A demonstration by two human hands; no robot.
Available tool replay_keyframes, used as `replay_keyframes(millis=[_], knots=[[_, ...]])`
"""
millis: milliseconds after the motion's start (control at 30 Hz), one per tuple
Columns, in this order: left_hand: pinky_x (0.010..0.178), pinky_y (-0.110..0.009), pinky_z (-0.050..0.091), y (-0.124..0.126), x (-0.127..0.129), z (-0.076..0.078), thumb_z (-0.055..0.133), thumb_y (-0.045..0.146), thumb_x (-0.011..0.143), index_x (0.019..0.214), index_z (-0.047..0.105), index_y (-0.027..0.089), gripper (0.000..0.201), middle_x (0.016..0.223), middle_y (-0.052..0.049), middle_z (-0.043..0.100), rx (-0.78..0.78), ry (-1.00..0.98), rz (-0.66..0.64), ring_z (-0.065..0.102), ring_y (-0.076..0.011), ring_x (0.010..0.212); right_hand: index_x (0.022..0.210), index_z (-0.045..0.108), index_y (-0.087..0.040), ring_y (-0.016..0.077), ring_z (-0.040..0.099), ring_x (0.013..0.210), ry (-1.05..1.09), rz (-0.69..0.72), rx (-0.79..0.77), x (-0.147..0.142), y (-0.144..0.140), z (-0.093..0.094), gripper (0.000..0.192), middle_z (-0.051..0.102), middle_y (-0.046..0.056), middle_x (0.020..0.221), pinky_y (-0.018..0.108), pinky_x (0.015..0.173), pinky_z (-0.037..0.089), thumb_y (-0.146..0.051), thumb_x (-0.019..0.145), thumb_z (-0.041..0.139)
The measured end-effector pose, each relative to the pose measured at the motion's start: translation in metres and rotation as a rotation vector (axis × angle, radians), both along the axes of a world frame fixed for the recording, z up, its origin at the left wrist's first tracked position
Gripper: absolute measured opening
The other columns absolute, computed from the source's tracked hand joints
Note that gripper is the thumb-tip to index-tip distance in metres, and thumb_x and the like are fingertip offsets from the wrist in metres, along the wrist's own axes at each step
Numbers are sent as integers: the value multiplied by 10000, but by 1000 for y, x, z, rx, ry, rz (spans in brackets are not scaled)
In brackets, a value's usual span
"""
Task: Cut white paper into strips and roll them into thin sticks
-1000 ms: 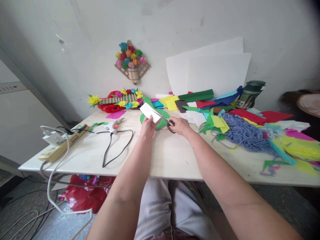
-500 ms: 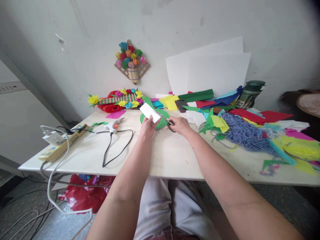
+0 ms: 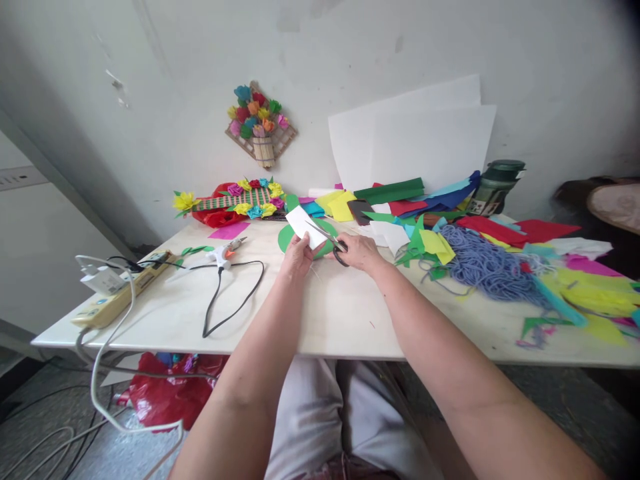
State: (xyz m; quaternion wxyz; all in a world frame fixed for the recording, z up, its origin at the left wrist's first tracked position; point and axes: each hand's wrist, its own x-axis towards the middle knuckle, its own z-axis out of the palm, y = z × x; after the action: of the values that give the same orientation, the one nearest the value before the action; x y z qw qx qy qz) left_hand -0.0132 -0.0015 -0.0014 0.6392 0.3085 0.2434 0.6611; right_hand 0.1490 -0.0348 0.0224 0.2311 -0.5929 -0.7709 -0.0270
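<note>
Crowding the hands' right: blue yarn (image 3: pixel 487 267) and paper scraps (image 3: pixel 430 243).

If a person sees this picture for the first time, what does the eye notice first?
At the centre, the left hand holds a white paper while the right hand cuts it with scissors. To the right lies a bright heap of paper scraps beside blue yarn. A paper-flower plaque hangs on the wall.

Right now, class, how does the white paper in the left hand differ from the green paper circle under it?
The white paper is a straight-edged piece, raised off the table in the left hand; the green circle is round and lies flat on the table. Scissors in the right hand meet only the white paper. Both are craft paper.
</note>
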Motion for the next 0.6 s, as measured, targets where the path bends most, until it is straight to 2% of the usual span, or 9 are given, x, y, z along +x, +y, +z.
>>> replay_keyframes(millis=[433, 600], knots=[[927, -369, 503, 1, 0, 1, 587, 119, 805, 915, 597, 187, 130, 979, -32, 693, 2, -17, 8, 635, -166, 994, 1013, 644, -252, 223, 650, 850, 27, -8, 20, -3, 6, -5, 351, 719, 49, 886, 281, 649, 395, -499, 787, 537], [923, -406, 503, 2, 2, -2, 568, 129, 816, 973, 587, 181, 167, 1000, -59, 694, 28, -2, -37, 630, -194, 1023, 961, 655, -244, 223, 655, 839, 173, -44, 62, -7, 10, -12, 309, 715, 54, 854, 284, 672, 431, -473, 773, 567]])
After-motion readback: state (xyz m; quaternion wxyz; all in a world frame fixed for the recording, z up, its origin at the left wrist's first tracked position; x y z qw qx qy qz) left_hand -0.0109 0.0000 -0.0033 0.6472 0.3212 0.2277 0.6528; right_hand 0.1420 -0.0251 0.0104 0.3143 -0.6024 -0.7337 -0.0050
